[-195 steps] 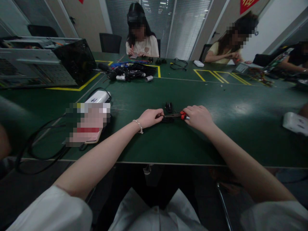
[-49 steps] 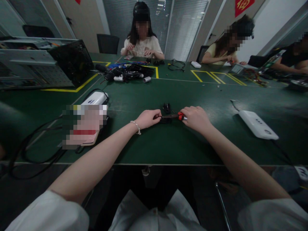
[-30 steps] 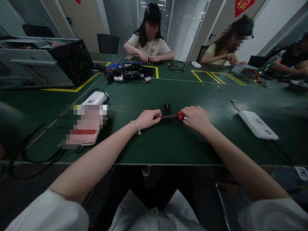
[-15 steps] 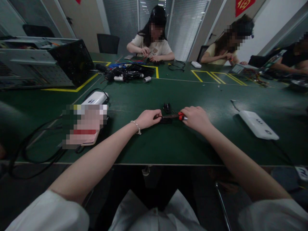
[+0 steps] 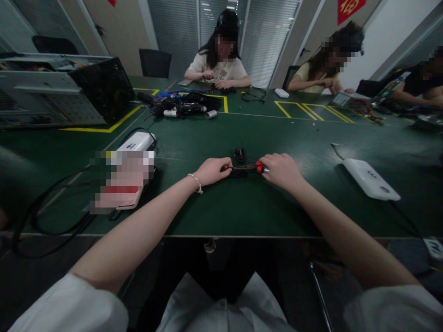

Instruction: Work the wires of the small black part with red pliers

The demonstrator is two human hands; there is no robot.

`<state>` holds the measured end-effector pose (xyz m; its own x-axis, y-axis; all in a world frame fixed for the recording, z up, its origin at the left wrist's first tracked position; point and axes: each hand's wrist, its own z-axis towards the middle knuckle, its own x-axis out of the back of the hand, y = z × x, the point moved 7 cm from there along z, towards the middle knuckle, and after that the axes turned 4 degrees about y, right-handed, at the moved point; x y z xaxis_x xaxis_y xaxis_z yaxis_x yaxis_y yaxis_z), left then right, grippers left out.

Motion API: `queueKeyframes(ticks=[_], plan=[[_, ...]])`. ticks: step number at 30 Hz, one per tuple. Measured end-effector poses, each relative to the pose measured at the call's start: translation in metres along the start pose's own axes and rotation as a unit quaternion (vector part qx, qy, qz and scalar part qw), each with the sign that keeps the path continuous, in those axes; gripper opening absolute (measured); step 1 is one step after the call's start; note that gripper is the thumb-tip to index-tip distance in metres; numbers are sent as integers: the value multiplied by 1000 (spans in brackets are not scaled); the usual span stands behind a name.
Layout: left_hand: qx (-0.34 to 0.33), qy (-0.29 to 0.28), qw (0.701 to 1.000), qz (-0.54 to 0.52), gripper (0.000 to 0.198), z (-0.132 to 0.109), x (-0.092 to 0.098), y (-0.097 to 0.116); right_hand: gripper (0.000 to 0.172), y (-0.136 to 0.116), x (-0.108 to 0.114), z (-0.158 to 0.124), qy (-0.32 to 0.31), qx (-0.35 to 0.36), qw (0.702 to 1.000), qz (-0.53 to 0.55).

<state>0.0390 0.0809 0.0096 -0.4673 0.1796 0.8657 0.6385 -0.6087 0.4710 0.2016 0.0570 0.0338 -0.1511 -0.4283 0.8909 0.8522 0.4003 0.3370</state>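
Observation:
My right hand (image 5: 282, 171) is closed round the red handles of needle-nose pliers (image 5: 249, 167), whose dark jaws point left. The jaw tips meet a thin dark piece at the fingertips of my left hand (image 5: 215, 171). Thumb and forefinger of that hand are pinched together on this piece, which looks like a black cable end but is mostly hidden. Just beyond the jaws lies a small black bundle (image 5: 239, 155), perhaps coiled cable, on the green table (image 5: 207, 207). Something flat and dark lies under the jaws; its kind cannot be made out.
A white power bank (image 5: 372, 179) with a cable lies at the right. At the left are another white device (image 5: 136, 142), a blurred-out phone and looped black cables. A computer case (image 5: 65, 92) stands far left, near a cable pile (image 5: 183, 105). Several people sit across the table.
My hands and the pliers stay almost where they were. Across the table, one person's hand and arm have shifted slightly.

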Motion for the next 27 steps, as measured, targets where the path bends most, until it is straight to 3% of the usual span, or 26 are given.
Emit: queueKeyframes(ticks=[12, 22, 27], plan=[[-1, 1, 1000, 5, 13, 0, -1, -1, 23, -2, 12, 0, 32, 18, 999, -30], [0, 2, 1000, 5, 13, 0, 1, 1, 23, 0, -2, 0, -15, -9, 1000, 10], [-5, 6, 1000, 2, 13, 0, 0, 1, 23, -2, 9, 0, 18, 6, 1000, -14]])
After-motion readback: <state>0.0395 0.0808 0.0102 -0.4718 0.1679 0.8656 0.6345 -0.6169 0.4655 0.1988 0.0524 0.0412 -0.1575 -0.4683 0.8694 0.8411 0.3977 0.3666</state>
